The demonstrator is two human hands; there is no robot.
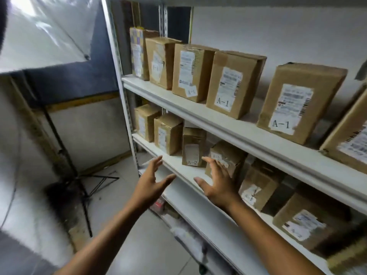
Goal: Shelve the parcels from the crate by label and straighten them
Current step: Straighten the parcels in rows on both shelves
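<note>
You are facing a white metal shelving unit (pixel 208 124) filling the right of the frame, a pale wall (pixel 278 30) showing behind it. At upper left a translucent lighting umbrella (pixel 49 28) is glowing; its black tripod stand (pixel 79 175) is standing on the grey floor (pixel 151 245) at lower left.
</note>
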